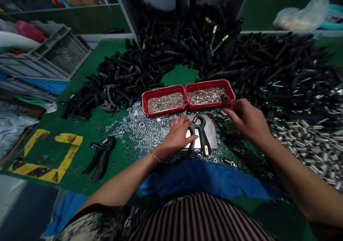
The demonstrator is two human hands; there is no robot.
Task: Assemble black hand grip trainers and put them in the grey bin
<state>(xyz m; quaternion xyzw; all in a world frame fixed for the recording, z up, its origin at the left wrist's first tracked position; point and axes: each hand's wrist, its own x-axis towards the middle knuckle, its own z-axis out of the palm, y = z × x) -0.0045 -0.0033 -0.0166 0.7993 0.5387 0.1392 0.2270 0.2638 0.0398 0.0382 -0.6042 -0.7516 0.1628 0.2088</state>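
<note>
My left hand is closed on a black hand grip strengthener, steadying it against a flat metal plate. A coil spring shows near the top of the grip, by my fingertips. My right hand is closed around a small dark and red tool, raised at the front right corner of the right-hand red tray; its exact kind is unclear. That tray contains small metal pins. Beside it, the left-hand red tray contains smaller metal pieces.
Loose washers spread around the plate. Another hand grip lies left, near yellow-black tape. Black handles pile up left, behind and right. Springs heap at right. A blue cloth lines the front edge; a grey crate stands left.
</note>
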